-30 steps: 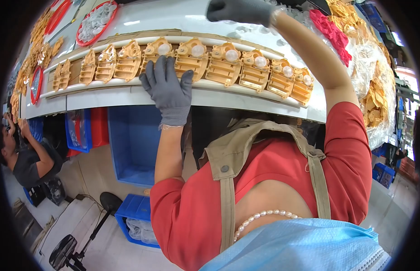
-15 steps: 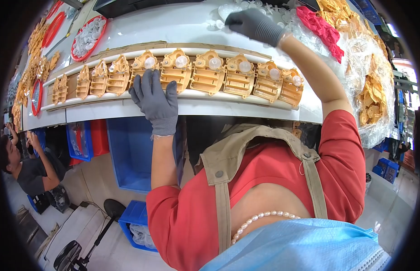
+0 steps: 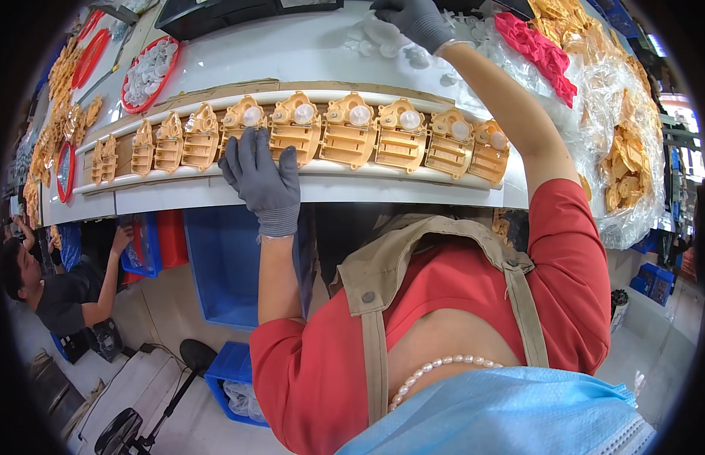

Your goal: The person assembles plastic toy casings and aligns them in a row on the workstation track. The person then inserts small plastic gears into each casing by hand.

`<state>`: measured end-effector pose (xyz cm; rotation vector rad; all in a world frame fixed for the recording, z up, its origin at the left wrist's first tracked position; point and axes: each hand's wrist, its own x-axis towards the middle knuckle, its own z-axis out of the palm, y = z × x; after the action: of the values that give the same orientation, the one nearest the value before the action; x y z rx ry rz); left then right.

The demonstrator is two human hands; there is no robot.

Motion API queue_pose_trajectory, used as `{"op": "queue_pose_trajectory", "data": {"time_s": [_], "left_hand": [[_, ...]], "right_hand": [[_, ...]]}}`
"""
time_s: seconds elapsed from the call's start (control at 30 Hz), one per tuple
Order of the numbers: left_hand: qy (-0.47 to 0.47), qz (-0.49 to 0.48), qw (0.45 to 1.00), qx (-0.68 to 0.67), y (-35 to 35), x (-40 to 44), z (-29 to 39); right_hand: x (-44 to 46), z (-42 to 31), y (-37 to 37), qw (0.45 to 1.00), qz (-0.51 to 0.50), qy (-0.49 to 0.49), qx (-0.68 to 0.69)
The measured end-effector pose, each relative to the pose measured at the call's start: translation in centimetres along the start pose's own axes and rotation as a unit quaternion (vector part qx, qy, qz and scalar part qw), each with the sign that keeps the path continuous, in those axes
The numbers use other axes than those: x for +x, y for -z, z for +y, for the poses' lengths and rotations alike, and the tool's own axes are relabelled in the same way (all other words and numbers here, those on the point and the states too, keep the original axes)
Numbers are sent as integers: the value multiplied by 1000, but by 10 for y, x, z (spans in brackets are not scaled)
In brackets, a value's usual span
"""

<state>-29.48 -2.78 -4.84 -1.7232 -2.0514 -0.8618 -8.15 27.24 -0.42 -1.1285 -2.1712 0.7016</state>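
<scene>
A row of tan plastic casings [image 3: 349, 136] stretches along a white-edged rail [image 3: 330, 168]. Several casings toward the middle and right carry a round translucent disc [image 3: 360, 115] near the top. My left hand [image 3: 263, 178], in a grey glove, lies on the lower part of one casing, fingers stretched and thumb apart. Far up the table is my right hand [image 3: 419, 21], also gloved, beside the black tray. Its fingertips reach the top of the view against dark things, so its grip is unclear. Loose translucent pieces [image 3: 379, 34] lie just below it.
A red-rimmed basket of translucent pieces [image 3: 150, 72] stands at the upper left near a black tray [image 3: 216, 17]. Pink cloth [image 3: 534, 53] and plastic bags of tan parts [image 3: 625, 152] lie at right. Blue bins [image 3: 224, 265] are below the table; another person [image 3: 72, 292] works at left.
My right hand has moved up and slightly left, away from the loose translucent pieces. My left hand stays on the same casing. The other person's arm at left has shifted.
</scene>
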Motion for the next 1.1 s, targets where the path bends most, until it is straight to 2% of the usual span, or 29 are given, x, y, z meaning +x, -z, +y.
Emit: {"op": "queue_pose_trajectory", "data": {"time_s": [0.03,0.07,0.1,0.17,0.3,0.33,0.43,0.53,0.63,0.67,0.7,0.73,0.77,0.83,0.87,0.97,1.1], "left_hand": [[1,-1,1000,0,1,0,0],[0,-1,1000,0,2,0,1],[-1,-1,1000,-2,2,1,1],[-1,-2,1000,1,4,2,4],[0,2,1000,2,3,3,3],[-2,3,1000,2,2,3,4],[0,3,1000,4,2,2,3],[11,8,1000,4,2,2,4],[25,34,997,-66,0,-1,0],[32,51,994,-89,3,-1,-1],[39,67,991,-114,6,-2,-3],[44,82,986,-139,9,-2,-6],[53,84,991,-92,12,-1,-12],[68,86,994,2,18,3,-26],[83,57,994,46,19,4,-33],[83,-2,992,93,11,3,-44],[83,24,996,30,6,1,-42]], "right_hand": [[0,7,-1,991,7,-63,121],[8,23,-3,977,-10,-112,184],[8,33,1,940,-42,-133,310],[7,51,12,817,-103,-166,542],[11,79,20,641,-197,-187,718],[11,81,16,594,-221,-148,759],[5,50,10,533,-270,-143,789],[7,11,-12,523,-326,-121,778],[5,-59,-45,535,-391,-101,742],[8,-70,-58,562,-388,-164,712],[11,-75,-68,644,-391,-114,647],[19,-84,-82,695,-416,-93,579],[25,-101,-98,740,-437,-71,506],[28,-136,-118,792,-436,-108,413],[28,-150,-126,815,-433,-126,364],[33,-179,-146,862,-429,-47,266],[39,-196,-166,901,-416,-66,106]]}}
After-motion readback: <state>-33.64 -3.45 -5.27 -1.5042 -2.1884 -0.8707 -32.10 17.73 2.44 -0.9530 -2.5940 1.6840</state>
